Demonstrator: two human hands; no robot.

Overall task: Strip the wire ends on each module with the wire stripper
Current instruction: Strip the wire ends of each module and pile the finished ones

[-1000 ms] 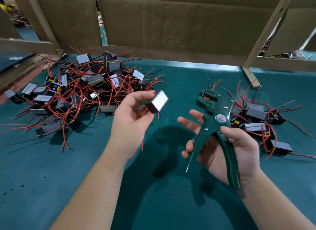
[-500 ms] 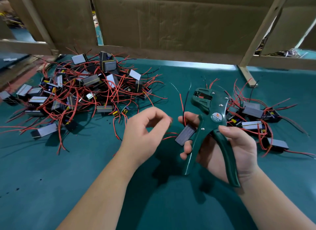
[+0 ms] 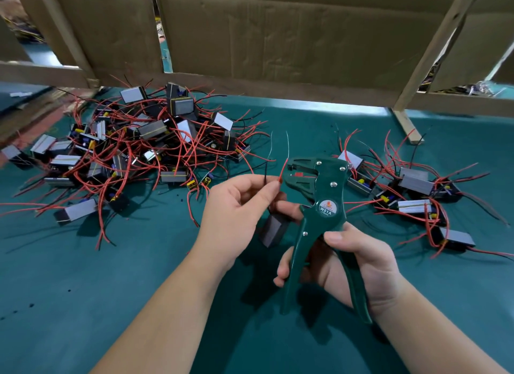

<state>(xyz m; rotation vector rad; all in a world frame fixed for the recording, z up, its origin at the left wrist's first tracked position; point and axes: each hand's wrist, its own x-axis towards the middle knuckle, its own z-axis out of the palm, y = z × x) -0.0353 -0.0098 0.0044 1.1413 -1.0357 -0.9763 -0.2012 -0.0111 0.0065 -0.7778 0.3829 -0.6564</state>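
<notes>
Left hand (image 3: 236, 209) pinches two wires (image 3: 284, 168) beside the wire stripper (image 3: 325, 192) the right hand (image 3: 364, 265) grips.

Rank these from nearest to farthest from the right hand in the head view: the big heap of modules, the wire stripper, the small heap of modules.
1. Wire stripper: gripped in the right hand.
2. Small heap of modules: just beyond it, on the right.
3. Big heap of modules: far left, beyond the left hand that pinches the wires.
</notes>
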